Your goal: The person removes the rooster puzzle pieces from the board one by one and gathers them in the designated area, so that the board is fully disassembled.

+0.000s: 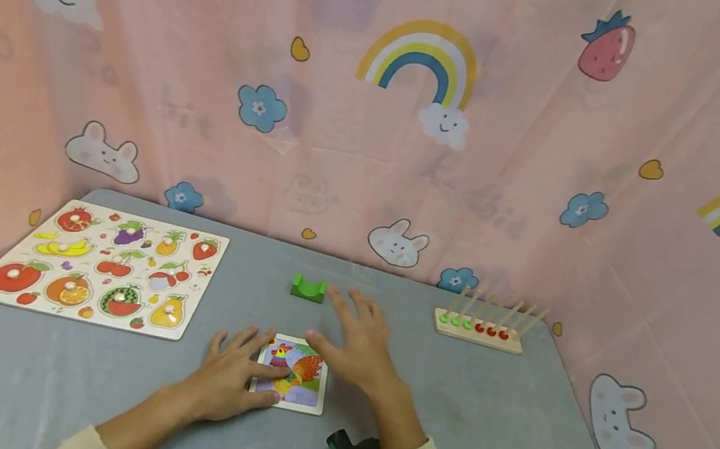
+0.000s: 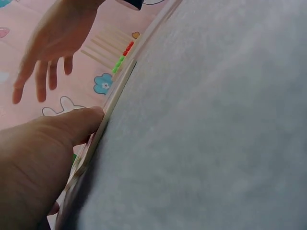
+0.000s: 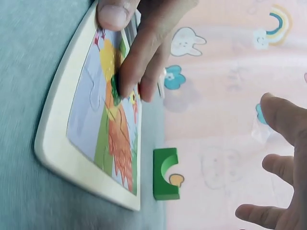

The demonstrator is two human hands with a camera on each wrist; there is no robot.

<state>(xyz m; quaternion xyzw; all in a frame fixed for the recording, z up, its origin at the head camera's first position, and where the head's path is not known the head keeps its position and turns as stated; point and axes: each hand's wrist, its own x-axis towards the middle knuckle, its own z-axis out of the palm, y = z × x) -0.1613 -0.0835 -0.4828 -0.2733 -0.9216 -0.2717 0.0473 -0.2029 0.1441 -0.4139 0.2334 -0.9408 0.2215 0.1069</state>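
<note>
A small jigsaw puzzle (image 1: 306, 394) with a colourful rooster picture and a pale frame lies flat on the grey table. My left hand (image 1: 224, 383) rests on its left side, fingers spread over the picture. In the right wrist view a fingertip of that hand (image 3: 139, 57) touches the middle of the puzzle (image 3: 86, 127), and its thumb lies on the frame's edge. Raised beside the puzzle's upper right corner, my right hand (image 1: 363, 346) has its fingers spread and holds nothing. Just beyond the puzzle stands a green block (image 1: 308, 291) with a curved notch.
At the left lies a large fruit peg board (image 1: 140, 275). A wooden peg rack (image 1: 479, 332) with green and red beads stands at the back right. A pink patterned curtain (image 1: 315, 193) rises behind the table (image 1: 484, 420).
</note>
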